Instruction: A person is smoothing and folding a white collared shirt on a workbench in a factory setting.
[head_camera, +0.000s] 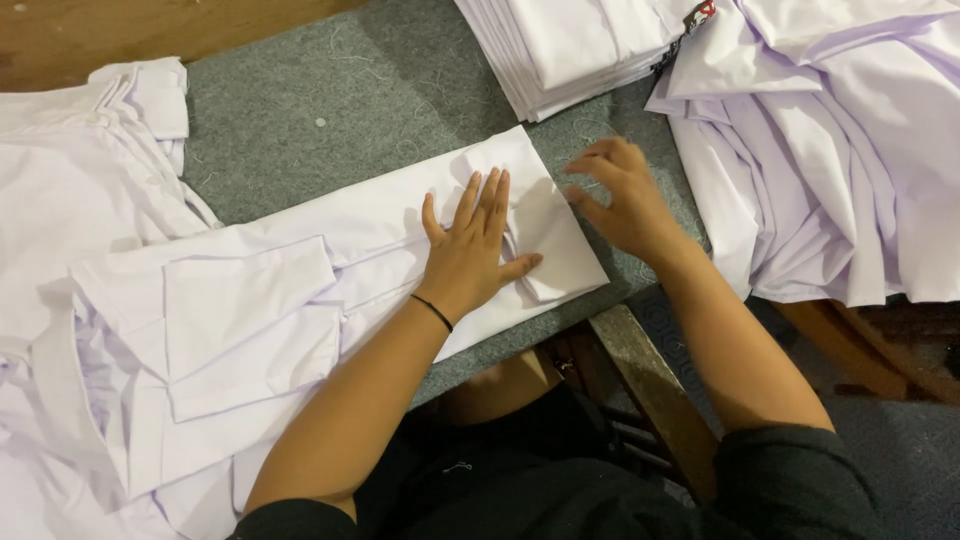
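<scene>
A white shirt (300, 270) lies partly folded on the grey felt table top (330, 110). My left hand (468, 250) presses flat on the shirt's folded right end, fingers spread, with a thin black band on the wrist. My right hand (620, 195) hovers at the shirt's right edge, fingers curled and pinching the fold of fabric there. The shirt's sleeves are folded in at the left part.
A neat stack of folded white shirts (565, 50) sits at the back. A loose heap of white shirts (840, 150) fills the right side, and more white shirts (70, 180) lie at the left. The wooden table edge (650, 380) runs under my right forearm.
</scene>
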